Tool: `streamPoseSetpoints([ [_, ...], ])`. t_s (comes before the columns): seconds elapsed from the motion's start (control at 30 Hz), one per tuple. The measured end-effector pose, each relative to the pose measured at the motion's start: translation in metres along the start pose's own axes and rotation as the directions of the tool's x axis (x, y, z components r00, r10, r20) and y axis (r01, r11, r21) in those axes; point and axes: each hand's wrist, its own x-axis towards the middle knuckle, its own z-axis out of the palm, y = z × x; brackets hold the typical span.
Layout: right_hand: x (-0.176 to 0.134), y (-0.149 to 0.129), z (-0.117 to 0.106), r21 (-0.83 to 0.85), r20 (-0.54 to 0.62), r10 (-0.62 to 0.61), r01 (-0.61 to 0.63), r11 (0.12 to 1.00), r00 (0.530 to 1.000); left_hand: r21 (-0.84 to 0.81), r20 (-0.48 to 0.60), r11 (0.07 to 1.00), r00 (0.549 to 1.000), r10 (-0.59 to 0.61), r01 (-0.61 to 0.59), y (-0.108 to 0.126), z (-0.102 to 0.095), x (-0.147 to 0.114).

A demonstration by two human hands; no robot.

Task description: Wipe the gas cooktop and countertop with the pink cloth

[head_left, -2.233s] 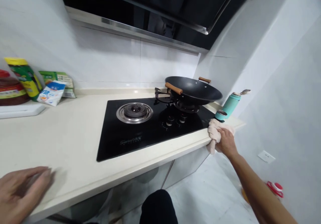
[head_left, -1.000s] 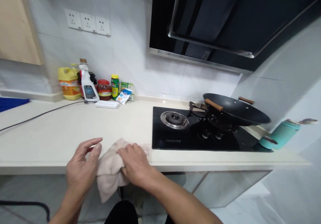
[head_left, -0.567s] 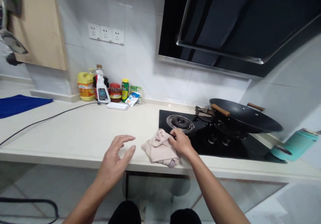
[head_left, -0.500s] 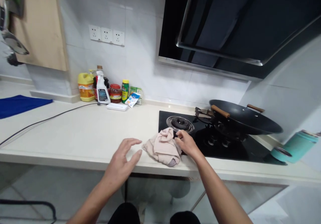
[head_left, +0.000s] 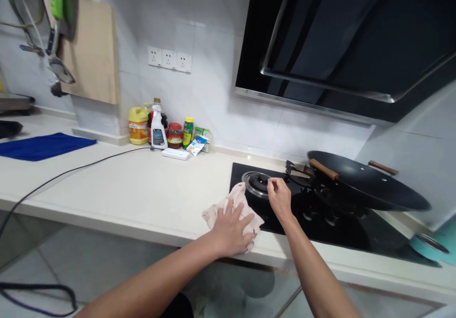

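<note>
On the counter — spray bottle left of jar, cloth nearer the front; right of the cloth, stove — wok on its right side.

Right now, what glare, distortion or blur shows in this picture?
Head view: diagonal reflections on the glossy black range hood, a bright glint on the cream ledge; head view: the round black wok with wooden handles looks stretched; head view: left hand and crumpled pale pink cloth fairly clear, print on the white plastic spray bottle unreadable.
</note>
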Motion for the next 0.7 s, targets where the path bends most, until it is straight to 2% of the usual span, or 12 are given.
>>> streamPoseSetpoints([
  [0.17,0.029,-0.001,0.016,0.014,-0.050,-0.032,0.032,0.999,0.998,0.002,-0.001,0.989,0.989,-0.146,0.146,-0.029,0.001,-0.027],
  [0.27,0.041,-0.001,0.032,0.011,-0.078,-0.077,0.078,0.997,0.994,-0.001,-0.004,0.969,0.969,-0.246,0.246,-0.050,-0.007,-0.021],
  [0.33,0.040,0.000,0.042,0.009,-0.071,-0.112,0.113,0.994,0.991,-0.009,0.032,0.965,0.964,-0.263,0.263,-0.065,-0.013,-0.005],
  [0.47,0.022,-0.002,0.053,0.046,-0.042,-0.171,0.173,0.984,0.984,-0.041,0.144,0.984,0.976,-0.164,0.172,-0.089,-0.019,0.042],
  [0.53,0.012,-0.008,0.052,0.089,-0.026,-0.218,0.220,0.971,0.976,-0.035,0.154,0.989,0.978,-0.138,0.145,-0.099,-0.019,0.068],
  [0.7,-0.004,-0.030,0.056,0.175,0.045,-0.307,0.295,0.939,0.951,0.006,0.105,0.984,0.978,-0.178,0.178,-0.128,-0.016,0.133],
])
